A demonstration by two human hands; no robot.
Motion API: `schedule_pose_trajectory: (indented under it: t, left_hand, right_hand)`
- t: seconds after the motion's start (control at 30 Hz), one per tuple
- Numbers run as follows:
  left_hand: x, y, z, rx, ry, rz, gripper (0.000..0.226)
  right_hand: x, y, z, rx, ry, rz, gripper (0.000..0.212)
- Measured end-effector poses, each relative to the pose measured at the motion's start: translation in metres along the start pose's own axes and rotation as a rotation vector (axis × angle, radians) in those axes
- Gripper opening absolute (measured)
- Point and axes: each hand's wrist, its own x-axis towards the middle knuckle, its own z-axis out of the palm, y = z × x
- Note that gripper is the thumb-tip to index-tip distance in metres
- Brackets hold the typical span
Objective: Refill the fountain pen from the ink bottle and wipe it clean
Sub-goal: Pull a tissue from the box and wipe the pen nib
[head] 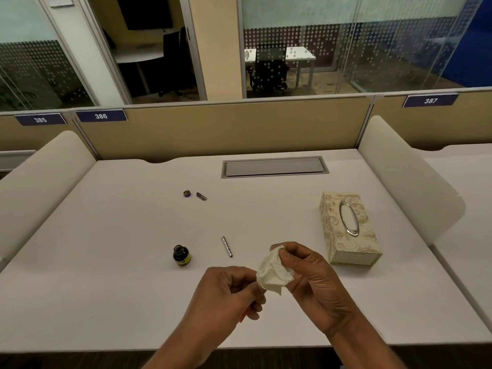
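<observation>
My right hand (pixel 311 278) pinches a crumpled white tissue (pixel 274 272) above the desk's front edge. My left hand (pixel 229 294) has its fingers curled against the tissue's lower end; whatever it grips is hidden inside the tissue and fingers. An open dark ink bottle (pixel 181 255) with a yellow label stands to the left of my hands. A silver pen barrel (pixel 227 246) lies just right of the bottle. Farther back lie the bottle's cap (pixel 187 193) and a small silver pen cap (pixel 201 196).
A patterned tissue box (pixel 348 230) stands at the right of the white desk (pixel 119 235). A grey cable hatch (pixel 274 167) is set in the desk near the back partition. White side dividers rise at both ends.
</observation>
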Motion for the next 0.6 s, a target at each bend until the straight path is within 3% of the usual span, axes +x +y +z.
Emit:
schedule_pose_trajectory:
  t: [0.07,0.2,0.4,0.6]
  left_hand:
    - [0.000,0.001,-0.003,-0.047,-0.041,-0.028,0.017]
    - [-0.001,0.003,-0.006,-0.158,-0.110,-0.067,0.017]
    - [-0.003,0.001,-0.005,-0.207,-0.065,-0.057,0.014]
    - [-0.008,0.001,-0.001,-0.220,-0.021,-0.013,0.013]
  right_hand:
    - [0.000,0.000,-0.001,0.023,-0.027,0.016,0.017]
    - [0.002,0.004,-0.004,0.059,-0.041,0.030,0.052]
    - [0.003,0.007,0.002,0.373,0.023,0.069,0.059]
    - [0.004,0.012,0.003,0.540,-0.062,0.179,0.068]
